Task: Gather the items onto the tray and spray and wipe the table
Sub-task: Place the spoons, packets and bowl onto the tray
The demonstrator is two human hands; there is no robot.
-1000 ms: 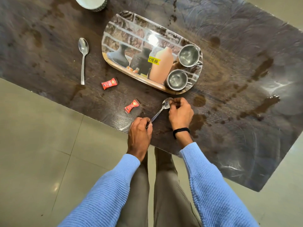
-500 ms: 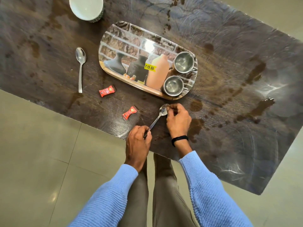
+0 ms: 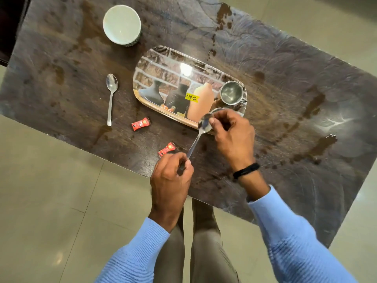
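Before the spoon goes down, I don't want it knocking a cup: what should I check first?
1. Grip on the spoon: left hand holds the handle, right hand pinches the head: ok.
2. Free room on the tray: its left part is bare: ok.
3. Spoon fully over the tray: only its head reaches the near rim: not ok.
4. Near cup clear of the spoon: mostly hidden by the right hand: cannot tell.
5. Rest gathered: second spoon, two packets and bowl lie on the table: not ok.

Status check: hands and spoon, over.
Left hand grips handle, right hand pinches bowl of steel spoon, over printed tray near rim. Second steel spoon, two red sachets, white bowl on dark table.
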